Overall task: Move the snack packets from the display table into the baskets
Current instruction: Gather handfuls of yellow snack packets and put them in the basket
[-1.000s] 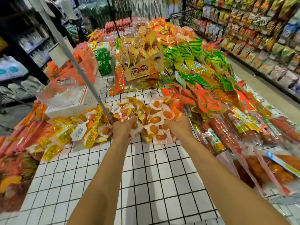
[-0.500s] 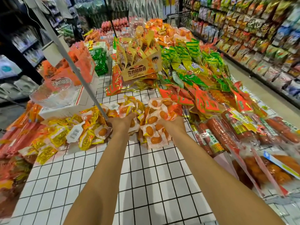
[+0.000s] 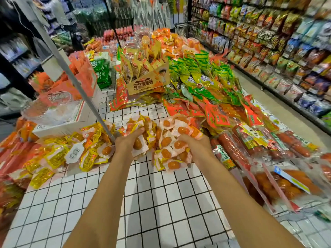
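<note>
**Head view.** My left hand [image 3: 128,143] and right hand [image 3: 194,143] both reach into the heap of small white plastic snack packets with orange oval fillings [image 3: 170,140], which lies on the white, black-gridded tiled desk [image 3: 152,203]. The left fingers [image 3: 140,130] curl round a bunch of packets. The right fingers are sunk in the heap, apparently clutching more. No basket is in view. Risks, as I judge them: slick, loose packets spilling from an overfull grasp on lifting, or my left forearm knocking the slanted grey metal pole [image 3: 100,116] just beside it.

Stocked shelves [image 3: 286,51] right; pale aisle floor [image 3: 265,97]; dark shelving [image 3: 16,56] left; wire cart [image 3: 186,29] beyond.
</note>
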